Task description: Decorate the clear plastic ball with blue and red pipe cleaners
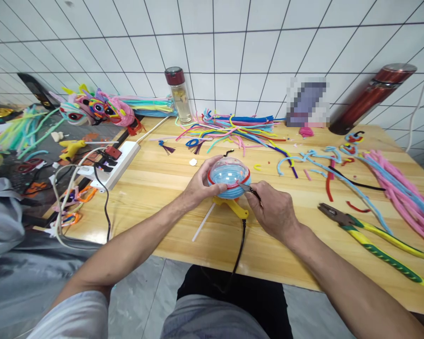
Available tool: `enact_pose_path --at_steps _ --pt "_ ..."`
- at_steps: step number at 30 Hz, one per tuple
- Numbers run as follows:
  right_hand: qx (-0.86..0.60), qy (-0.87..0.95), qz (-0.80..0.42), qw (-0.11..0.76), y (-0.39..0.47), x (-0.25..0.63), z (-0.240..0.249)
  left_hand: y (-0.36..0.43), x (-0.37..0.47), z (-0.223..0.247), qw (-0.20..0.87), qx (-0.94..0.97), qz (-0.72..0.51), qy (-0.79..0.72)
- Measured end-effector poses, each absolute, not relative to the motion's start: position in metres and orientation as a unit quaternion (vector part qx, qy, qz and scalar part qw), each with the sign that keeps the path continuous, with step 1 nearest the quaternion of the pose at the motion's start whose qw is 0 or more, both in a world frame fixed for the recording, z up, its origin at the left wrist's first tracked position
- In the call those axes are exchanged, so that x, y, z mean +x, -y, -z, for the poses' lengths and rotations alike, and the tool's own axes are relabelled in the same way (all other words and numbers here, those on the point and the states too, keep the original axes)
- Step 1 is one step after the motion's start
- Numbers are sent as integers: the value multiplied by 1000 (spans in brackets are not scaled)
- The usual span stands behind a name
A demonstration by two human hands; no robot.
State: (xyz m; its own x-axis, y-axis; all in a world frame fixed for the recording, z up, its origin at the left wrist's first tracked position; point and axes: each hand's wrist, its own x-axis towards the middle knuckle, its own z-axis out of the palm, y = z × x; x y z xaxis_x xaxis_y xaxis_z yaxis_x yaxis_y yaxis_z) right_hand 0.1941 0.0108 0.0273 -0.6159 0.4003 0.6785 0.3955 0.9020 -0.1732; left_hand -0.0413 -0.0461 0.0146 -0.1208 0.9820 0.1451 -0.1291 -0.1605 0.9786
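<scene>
My left hand (205, 181) is closed on the left side of a clear dome ball (229, 170), its thumb along the front rim. Light blue pipe cleaner coils wrap the ball's lower half, and a red band runs round its middle. In my right hand (273, 209) is a small pointed metal tool (246, 187), dark towards the handle; the fingers hide most of it. Its tip touches the ball's red band at the front right. Just below the ball lies a yellow glue gun (237, 208), with a white glue stick (203, 223) angled out to its left.
Green-and-yellow pliers (371, 242) and pink pipe cleaners (399, 193) lie at right. Behind the ball is a pile of coloured pipe cleaners (229, 127), near a glass bottle (179, 96). A red thermos (372, 99) stands back right. A power strip (118, 167) with cords lies left, beside another person's sleeve (3, 226).
</scene>
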Motion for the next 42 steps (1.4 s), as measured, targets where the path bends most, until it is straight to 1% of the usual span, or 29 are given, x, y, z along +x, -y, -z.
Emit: enact_pose_path --at_steps 5,20,25,38,42 --pt "-218 899 -1 380 -10 194 -30 45 -42 -9 461 482 -610 -429" --pt "-227 900 -1 371 -10 195 -29 46 -40 -8 456 475 -606 -446" --pt "-216 896 -1 387 -11 194 -28 46 -41 -9 460 473 -608 -442" --pt "-231 900 -9 369 -11 195 -27 46 -40 -7 459 472 -605 -446" --pt "-228 898 -7 378 -10 194 -27 46 -41 -7 457 474 -605 -448"
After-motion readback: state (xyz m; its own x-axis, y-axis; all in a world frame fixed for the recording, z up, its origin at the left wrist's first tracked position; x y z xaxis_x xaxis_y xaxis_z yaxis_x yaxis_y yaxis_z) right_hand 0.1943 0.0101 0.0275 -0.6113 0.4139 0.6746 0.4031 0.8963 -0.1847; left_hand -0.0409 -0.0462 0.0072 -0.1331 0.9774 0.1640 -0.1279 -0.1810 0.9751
